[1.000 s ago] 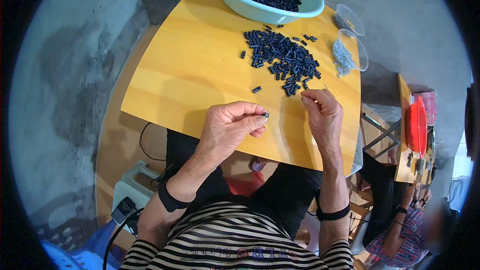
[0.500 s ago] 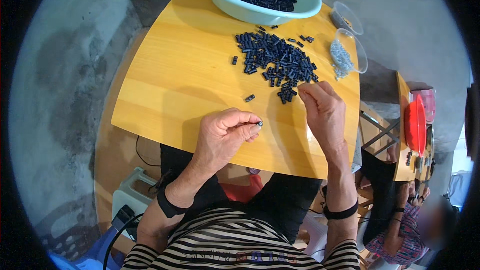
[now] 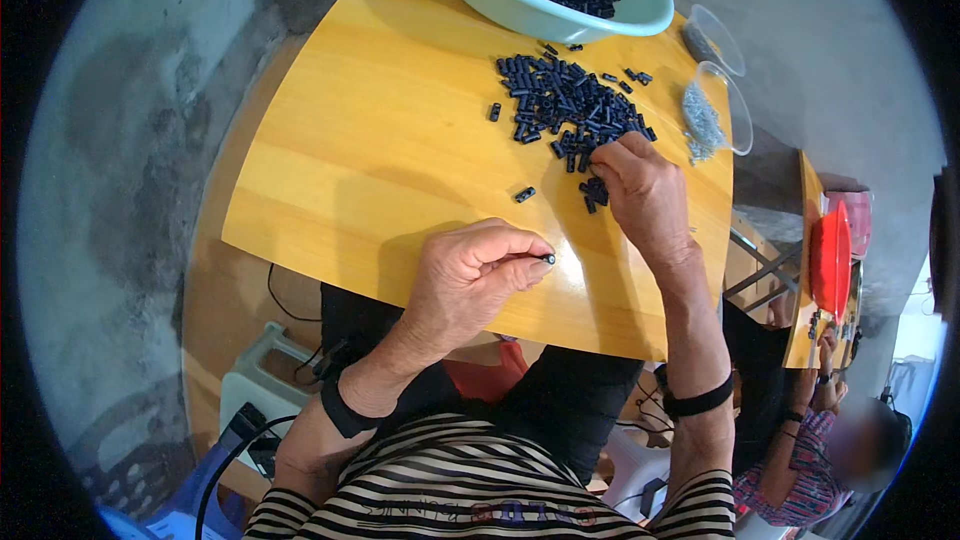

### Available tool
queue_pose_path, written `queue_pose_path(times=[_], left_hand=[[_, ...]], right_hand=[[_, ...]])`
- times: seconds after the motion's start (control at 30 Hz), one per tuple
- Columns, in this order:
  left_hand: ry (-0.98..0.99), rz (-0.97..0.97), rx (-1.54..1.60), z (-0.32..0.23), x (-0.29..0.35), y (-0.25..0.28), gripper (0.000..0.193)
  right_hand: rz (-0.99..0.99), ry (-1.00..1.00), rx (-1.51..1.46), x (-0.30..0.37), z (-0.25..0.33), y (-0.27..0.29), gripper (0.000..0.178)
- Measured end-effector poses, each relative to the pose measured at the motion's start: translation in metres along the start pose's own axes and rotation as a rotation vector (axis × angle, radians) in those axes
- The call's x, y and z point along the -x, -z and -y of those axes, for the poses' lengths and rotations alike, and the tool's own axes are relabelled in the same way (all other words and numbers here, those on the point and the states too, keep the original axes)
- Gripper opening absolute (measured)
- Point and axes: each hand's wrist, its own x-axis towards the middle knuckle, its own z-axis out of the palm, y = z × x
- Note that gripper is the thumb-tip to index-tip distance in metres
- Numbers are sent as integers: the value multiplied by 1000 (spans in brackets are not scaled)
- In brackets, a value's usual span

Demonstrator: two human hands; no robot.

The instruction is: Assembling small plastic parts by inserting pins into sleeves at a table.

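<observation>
Between the thumb and forefinger of my left hand [image 3: 475, 270] is a small black cylindrical piece [image 3: 548, 258], its round end showing just above the table's near part. My right hand [image 3: 645, 195] reaches over the near right edge of a pile of black pieces [image 3: 570, 100]. Its fingers are pinched together among the outermost pieces, and whatever they hold is hidden. One loose black piece [image 3: 525, 195] lies between my two hands, and another [image 3: 495, 112] lies left of the pile.
A light blue basin [image 3: 655, 10] full of black pieces stands at the far edge of the yellow table [image 3: 310, 160]. Two clear tubs stand at the right, one with small silvery parts [image 3: 703, 115]. Further right, a person [image 3: 800, 450] sits by another table with a red basin [image 3: 830, 260].
My right hand has shifted slightly onto the pile's near edge, covering some pieces there. My left hand still pinches its piece. The whole view has shifted a little.
</observation>
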Motion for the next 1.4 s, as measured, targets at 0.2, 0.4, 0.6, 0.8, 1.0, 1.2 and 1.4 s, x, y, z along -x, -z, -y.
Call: queue_pose_path(times=[0.2, 0.4, 0.6, 0.8, 1.0, 1.2, 1.4], left_hand=[[-14, -4, -21, -5, 2, 0, 8], [45, -9, 107, 1, 5, -1, 8], [153, 15, 84, -9, 21, -2, 10], [296, 31, 159, -18, 40, -14, 13], [199, 48, 87, -23, 51, -26, 12], [143, 52, -53, -29, 56, -33, 11], [125, 94, -150, -28, 56, -33, 10]], right_hand=[[23, -28, 12, 0, 2, -4, 6], [-67, -343, -347, 14, 20, 20, 5], [198, -611, -1057, 69, 65, 37, 2], [172, -689, -1260, 94, 83, 36, 6], [149, -629, -1363, 110, 83, 36, 9], [178, -647, -1344, 122, 78, 38, 9], [245, -604, -1225, 118, 75, 48, 9]])
